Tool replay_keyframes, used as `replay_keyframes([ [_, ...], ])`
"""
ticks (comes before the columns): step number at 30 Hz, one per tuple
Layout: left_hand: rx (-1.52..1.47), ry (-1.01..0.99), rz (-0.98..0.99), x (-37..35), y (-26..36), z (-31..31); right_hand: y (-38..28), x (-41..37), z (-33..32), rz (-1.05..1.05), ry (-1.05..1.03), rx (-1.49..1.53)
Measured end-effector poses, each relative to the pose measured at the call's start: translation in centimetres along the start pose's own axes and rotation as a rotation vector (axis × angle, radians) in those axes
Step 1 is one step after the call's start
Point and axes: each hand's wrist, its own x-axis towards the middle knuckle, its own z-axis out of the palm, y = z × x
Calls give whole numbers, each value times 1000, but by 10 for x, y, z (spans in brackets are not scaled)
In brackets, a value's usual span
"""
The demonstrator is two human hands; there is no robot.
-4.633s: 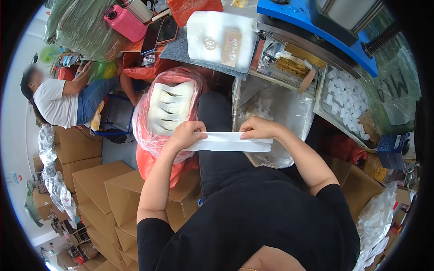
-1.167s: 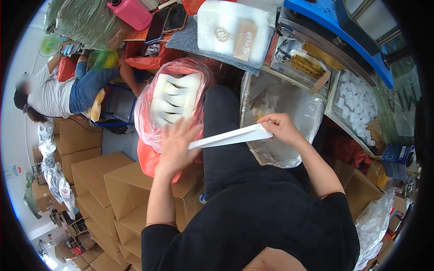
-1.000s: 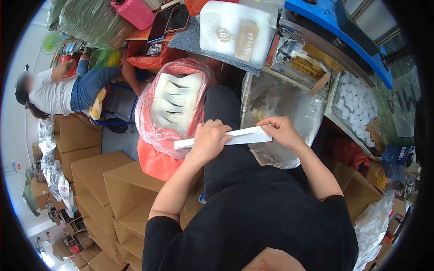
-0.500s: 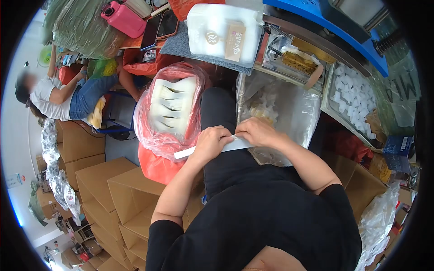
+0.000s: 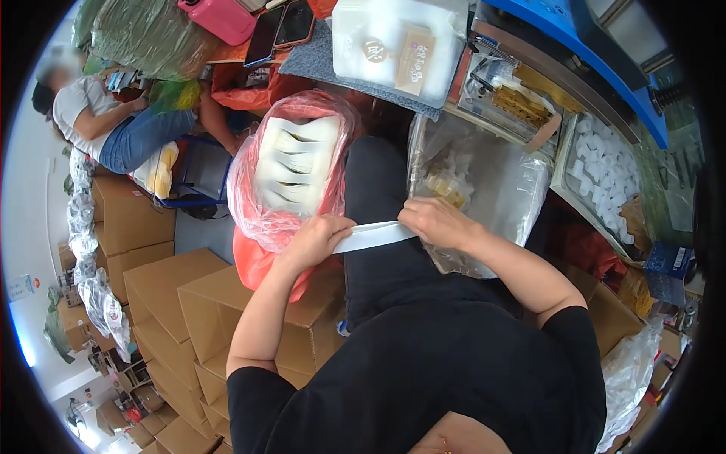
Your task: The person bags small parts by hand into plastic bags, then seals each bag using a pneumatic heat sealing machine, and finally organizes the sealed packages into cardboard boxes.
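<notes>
Left hand, right hand — fingers pinching opposite ends of white strip. White pack: round mark, tan label — printed characters too small to read.

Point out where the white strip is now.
In the head view, the strip is near the centre, held between the left hand and right hand, with the red bag to its upper left.
</notes>
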Motion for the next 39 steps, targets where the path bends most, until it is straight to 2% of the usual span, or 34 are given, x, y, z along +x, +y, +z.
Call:
replay_keyframes([
  [2,137,75,232,-2,-4,2,-1,-6,8,-172,141,-235],
  [6,295,67,239,-17,0,10,-5,-14,18,-232,222,-355],
  [8,319,187,306,-24,-4,20,-5,-17,23,-294,301,-435],
  [11,356,270,288,-32,-18,33,-5,-18,27,-313,332,-477],
  [14,363,257,300,-36,-33,39,-10,-20,27,-346,366,-551],
  [18,286,277,316,-35,-31,35,-19,-23,27,-248,335,-498],
  [21,183,282,199,-37,-18,30,-20,-20,29,-179,281,-488],
  [23,-454,260,-272,-34,-6,27,-17,-19,30,-225,303,-503],
  [25,-421,256,-294,-30,-19,29,-18,-19,30,-251,285,-551],
  [27,-324,138,-245,-26,-22,28,-19,-21,29,-270,263,-610],
  [29,-294,98,-242,-24,-23,24,-21,-23,31,-187,369,-431],
  [30,-262,55,-241,-25,-23,22,-20,-22,31,-181,365,-432],
  [32,-242,77,-237,-25,-20,24,-16,-17,27,53,301,-39],
  [33,-213,107,-232,-25,-18,24,-16,-12,21,62,303,-41],
  [35,-193,109,-223,-25,-14,21,-15,-2,3,457,29,368],
  [37,-172,118,-224,-25,-9,18,-9,-2,3,515,-34,462],
  [39,-49,164,-132,-25,-4,17,-10,-3,-3,441,-141,496],
])
